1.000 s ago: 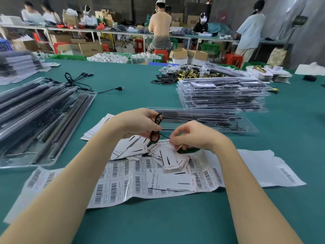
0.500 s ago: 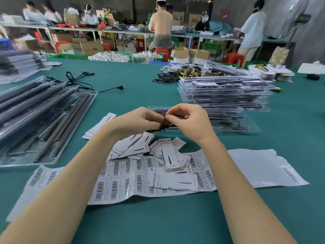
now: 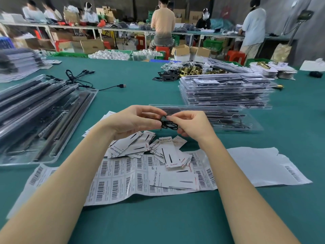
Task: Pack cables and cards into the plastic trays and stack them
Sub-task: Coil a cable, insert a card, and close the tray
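A small coiled black cable (image 3: 167, 124) is held between both hands above the table. My left hand (image 3: 133, 121) grips its left side and my right hand (image 3: 190, 125) pinches its top with thumb and forefinger. Just behind the hands lies a clear plastic tray (image 3: 246, 123) with dark bars in it. Beyond it stands a stack of filled trays (image 3: 225, 92). Loose white cards (image 3: 158, 148) printed "Grow Light" lie scattered below the hands on the green table (image 3: 158, 217).
Barcode label sheets (image 3: 123, 182) and a torn white backing sheet (image 3: 263, 166) lie near me. Large clear trays of long dark bars (image 3: 38, 117) fill the left. Loose black cables (image 3: 79, 80) lie far left; brass parts (image 3: 191, 69) at the back. People work at distant tables.
My right hand rose from the cards to meet the left hand at the cable. Both hands now hold the coil slightly higher, and it has turned from upright to lying flatter.
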